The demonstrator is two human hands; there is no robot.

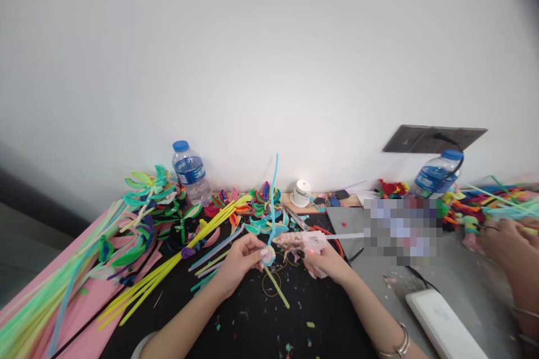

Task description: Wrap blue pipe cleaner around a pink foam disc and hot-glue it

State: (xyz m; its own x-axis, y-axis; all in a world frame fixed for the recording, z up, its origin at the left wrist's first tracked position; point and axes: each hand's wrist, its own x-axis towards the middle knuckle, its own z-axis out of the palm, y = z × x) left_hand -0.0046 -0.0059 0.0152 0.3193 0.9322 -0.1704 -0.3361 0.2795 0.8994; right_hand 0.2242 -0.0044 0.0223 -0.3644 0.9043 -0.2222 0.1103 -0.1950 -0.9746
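Observation:
My left hand (239, 262) pinches a small pale flower-like piece (268, 257) made of fuzzy pipe cleaner. A light blue pipe cleaner (273, 202) stands up from it, and a yellow-green stem (278, 289) slants down below. In my right hand (328, 262) is a pink hot glue gun (309, 242), its nozzle pointing left, close to the flower piece. I cannot tell whether the nozzle touches it. A translucent glue stick (345, 236) sticks out of the gun's back end, and a small red light glows on its body.
Pipe cleaner bundles (46, 286) and yellow stems (164, 269) lie left. Water bottles (191, 174) (435, 174) stand near the wall. Scissors (298, 217) and a white tub (301, 193) are behind my hands. Right are a white power bank-like box (442, 322) and another person's hand (507, 247).

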